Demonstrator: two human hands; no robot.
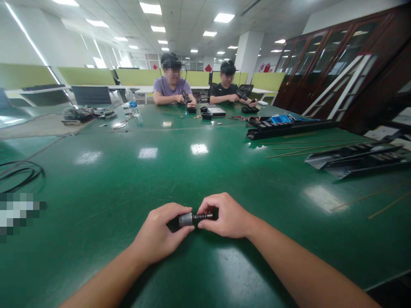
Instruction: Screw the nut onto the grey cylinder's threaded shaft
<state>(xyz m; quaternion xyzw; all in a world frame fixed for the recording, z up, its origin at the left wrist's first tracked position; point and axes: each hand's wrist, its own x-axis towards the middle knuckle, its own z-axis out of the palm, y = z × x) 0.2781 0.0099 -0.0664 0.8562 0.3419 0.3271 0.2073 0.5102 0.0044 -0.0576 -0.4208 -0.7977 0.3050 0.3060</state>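
Near the front of the green table (105, 188), my left hand (160, 231) pinches a small grey metal cylinder (186, 220) between thumb and fingers. Out of its right end comes a thin dark shaft (203, 217), ribbed like a spring or a screw thread, with a bright tip. The part lies about level, pointing right. My right hand (226, 216) is curled about the shaft, thumb below and index finger above, close to the cylinder's end. How firmly these fingers press on the shaft is hard to see.
Two people (173, 83) (227, 85) sit across the table, handling dark tools. Black metal channels (289, 126) (362, 160) and thin rods (308, 150) lie right. Left are a bottle (133, 106), parts (90, 114) and a black cable (24, 173). A ladder (342, 87) leans behind.
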